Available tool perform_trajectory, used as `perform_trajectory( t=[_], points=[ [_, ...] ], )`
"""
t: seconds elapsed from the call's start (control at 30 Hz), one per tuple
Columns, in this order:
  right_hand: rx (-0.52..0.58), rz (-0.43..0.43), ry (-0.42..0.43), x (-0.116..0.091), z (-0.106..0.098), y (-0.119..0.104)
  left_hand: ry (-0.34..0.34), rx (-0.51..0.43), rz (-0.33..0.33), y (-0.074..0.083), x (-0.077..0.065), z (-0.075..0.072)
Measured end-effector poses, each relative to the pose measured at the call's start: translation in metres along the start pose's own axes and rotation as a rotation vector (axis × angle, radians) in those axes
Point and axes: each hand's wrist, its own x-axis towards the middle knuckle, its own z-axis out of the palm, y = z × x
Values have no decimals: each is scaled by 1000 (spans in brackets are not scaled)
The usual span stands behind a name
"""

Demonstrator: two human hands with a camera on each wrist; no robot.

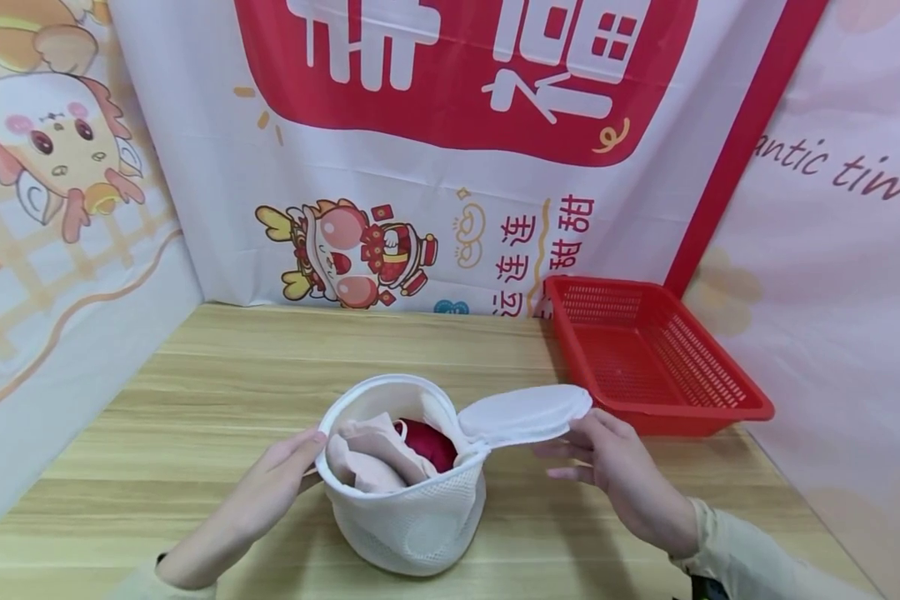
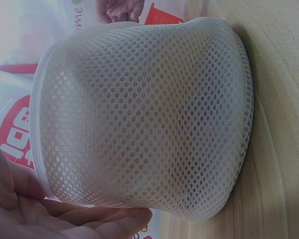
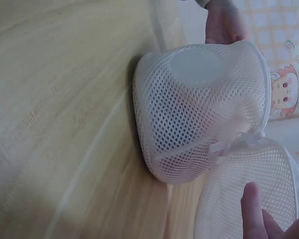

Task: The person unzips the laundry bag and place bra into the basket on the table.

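A white mesh laundry bag [image 1: 412,529] stands upright on the wooden table, its round zip lid [image 1: 525,415] folded out to the right. Inside lie beige cloth pieces, apparently padded [image 1: 378,454], and a dark red cloth piece [image 1: 429,443] with a thin pale loop. My left hand [image 1: 281,471] grips the bag's left rim, thumb at the top edge and fingers against the outer mesh [image 2: 139,124]. On the other side my right hand [image 1: 618,467] pinches the lid's outer edge; in the right wrist view a finger [image 3: 251,209] shows in front of the lid mesh.
A red plastic basket [image 1: 645,358] with slotted walls sits at the table's back right, just beyond the lid. Printed cloth hangings [image 1: 465,183] enclose the back and both sides of the wooden table [image 1: 217,392].
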Motion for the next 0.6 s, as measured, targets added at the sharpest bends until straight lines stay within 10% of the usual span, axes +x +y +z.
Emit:
perform_trajectory(
  t=[0.6],
  points=[
    [150, 115, -22, 8, -16, 16, -12, -19, 5, 2, 0, 2]
  ],
)
